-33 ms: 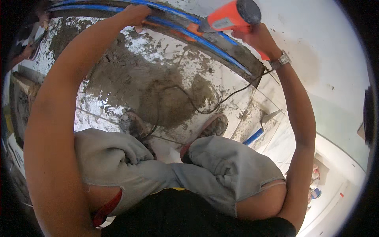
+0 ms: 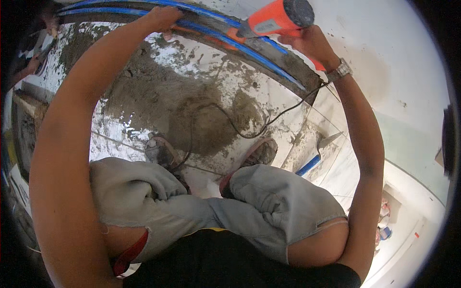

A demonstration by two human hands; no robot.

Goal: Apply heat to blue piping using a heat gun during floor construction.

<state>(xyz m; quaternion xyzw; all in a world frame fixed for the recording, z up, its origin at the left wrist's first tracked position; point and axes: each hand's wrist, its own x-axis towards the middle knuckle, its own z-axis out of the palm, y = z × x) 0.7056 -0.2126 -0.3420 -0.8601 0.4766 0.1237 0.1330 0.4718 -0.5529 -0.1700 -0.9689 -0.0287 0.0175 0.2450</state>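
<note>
A: Please, where is the gun?

B: It is at the upper right of the frame. Its nozzle points left, toward the blue pipes. Whether it touches them, I cannot tell.

A: And the right hand?

B: It is closed around the grip of the gun; the gun's body partly covers the fingers.

A: What about the left hand?

B: It is at the top of the frame, left of the centre, bent over the pipes. Its fingers are mostly hidden, so I cannot say how far it is open or if it grips a pipe.

A: How should one do this well?

B: In my judgement, the gun gives heat. So it is better to move the nozzle evenly along the pipe and not stay on one spot. The left hand should remain well apart from the nozzle. The cord, which loops across the middle, should have enough slack and not pull the wrist.
</note>
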